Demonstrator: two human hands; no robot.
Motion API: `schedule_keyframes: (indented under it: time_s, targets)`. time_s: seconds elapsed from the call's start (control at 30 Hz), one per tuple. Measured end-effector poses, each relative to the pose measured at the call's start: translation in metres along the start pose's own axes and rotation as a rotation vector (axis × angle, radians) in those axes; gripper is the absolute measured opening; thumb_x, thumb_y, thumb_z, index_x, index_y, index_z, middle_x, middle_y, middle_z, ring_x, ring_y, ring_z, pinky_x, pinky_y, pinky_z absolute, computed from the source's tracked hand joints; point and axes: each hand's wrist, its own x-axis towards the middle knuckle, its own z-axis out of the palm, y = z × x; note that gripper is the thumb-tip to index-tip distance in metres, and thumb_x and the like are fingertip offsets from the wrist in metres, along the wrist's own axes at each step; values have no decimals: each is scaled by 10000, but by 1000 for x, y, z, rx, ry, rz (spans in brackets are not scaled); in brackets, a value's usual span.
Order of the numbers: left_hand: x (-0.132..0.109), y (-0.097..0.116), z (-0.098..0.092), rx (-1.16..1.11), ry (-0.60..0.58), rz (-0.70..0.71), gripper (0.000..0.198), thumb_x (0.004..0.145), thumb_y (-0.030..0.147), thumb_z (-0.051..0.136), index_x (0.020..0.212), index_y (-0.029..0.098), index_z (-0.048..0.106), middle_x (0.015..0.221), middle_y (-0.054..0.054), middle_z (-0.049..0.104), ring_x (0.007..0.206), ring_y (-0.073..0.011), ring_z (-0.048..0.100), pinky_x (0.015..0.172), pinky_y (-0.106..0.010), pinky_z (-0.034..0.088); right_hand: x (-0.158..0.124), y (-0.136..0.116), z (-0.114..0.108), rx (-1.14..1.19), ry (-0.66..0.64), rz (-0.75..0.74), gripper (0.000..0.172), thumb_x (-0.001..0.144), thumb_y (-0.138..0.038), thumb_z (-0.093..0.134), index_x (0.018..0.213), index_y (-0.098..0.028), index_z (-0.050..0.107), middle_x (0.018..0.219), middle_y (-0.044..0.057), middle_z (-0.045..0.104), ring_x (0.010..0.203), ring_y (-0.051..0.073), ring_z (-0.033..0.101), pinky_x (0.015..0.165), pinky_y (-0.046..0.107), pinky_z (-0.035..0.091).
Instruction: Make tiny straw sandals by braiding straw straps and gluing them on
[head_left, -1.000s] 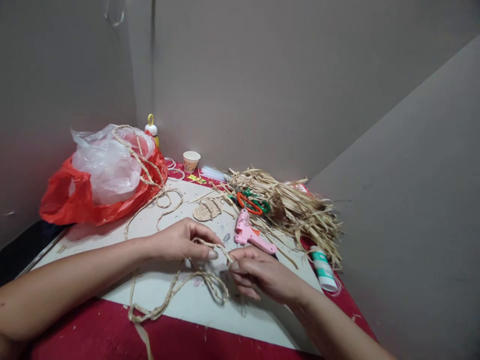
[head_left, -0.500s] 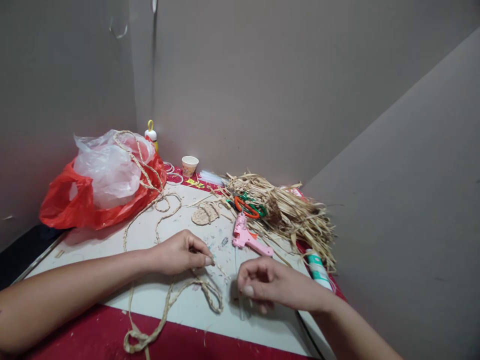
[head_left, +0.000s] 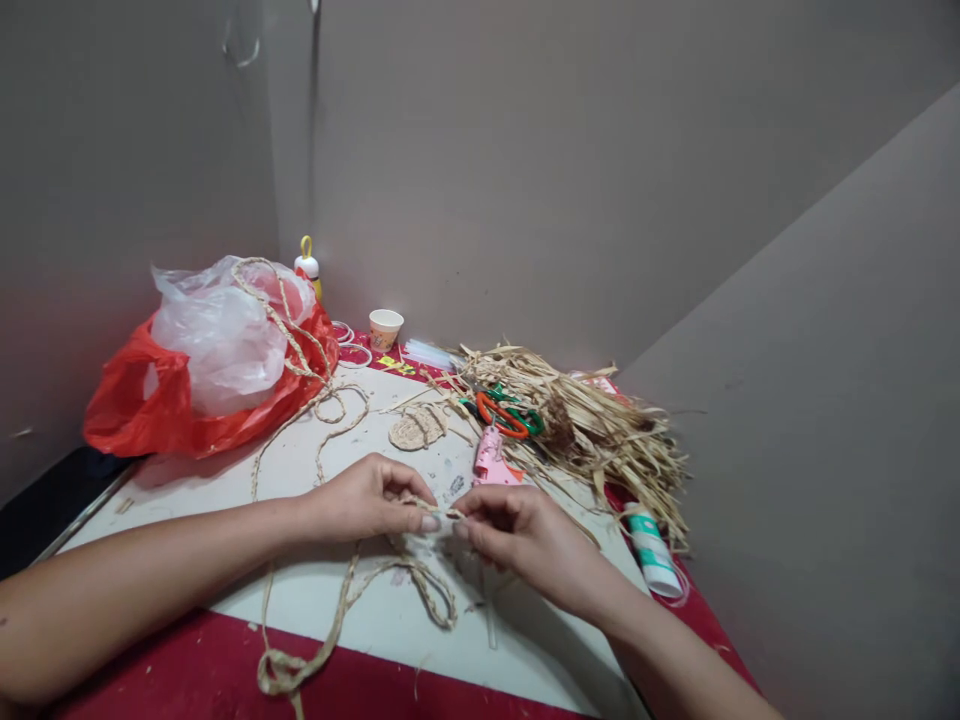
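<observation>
Between my two hands runs the end of a braided straw cord. My left hand is closed, pinching it between thumb and fingertips. Just to the right, my right hand pinches the tip of the same cord. More of the cord loops below my hands and hangs over the board's front edge, and a length trails up toward the bags. Behind my hands lies a small oval woven straw piece. A pink glue gun is partly hidden behind my right hand, its clear glue stick showing below.
A red plastic bag with clear bags stands at left. Dry straw and orange- and green-handled scissors lie at back right. A paper cup, a yellow-topped bottle and a green-and-white roll border the white board.
My right hand has moved left and up to meet the cord end at my left hand, and now pinches its tip. It now covers part of the glue gun. The view has shifted slightly.
</observation>
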Motion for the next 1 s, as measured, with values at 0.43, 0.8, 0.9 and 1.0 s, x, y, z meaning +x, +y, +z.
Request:
schedule_keyframes:
  time_s: [0.43,0.8,0.9,1.0]
  targets:
    - [14,6,-16,-197,541,65,261,729,354,716,856,134,654,588,7,633,362,-30,336,366,-160,192,55,-2,-38,-411,362,-66,231,839,-355,588,896,-155,688,851,97,719,737,216,643,670,323,479]
    - [25,-3,-34,-344,733,71,175,702,232,673,809,129,581,689,-53,694,399,-64,495,340,-147,337,145,14,-37,-842,303,103,116,786,-265,656,732,-169,622,780,63,671,707,181,594,644,305,423]
    - [26,-3,-35,-353,746,85,194,731,207,642,896,123,586,715,-56,699,407,-71,517,339,-150,365,142,15,-42,-804,293,55,111,787,-215,599,685,-189,561,694,29,615,640,162,535,586,277,364]
    - [26,-2,-35,-382,771,117,278,746,197,619,1015,132,588,757,-44,698,423,-71,534,342,-147,380,136,10,-47,-697,298,-14,135,755,-199,553,641,-211,484,607,-12,534,587,150,479,549,264,325]
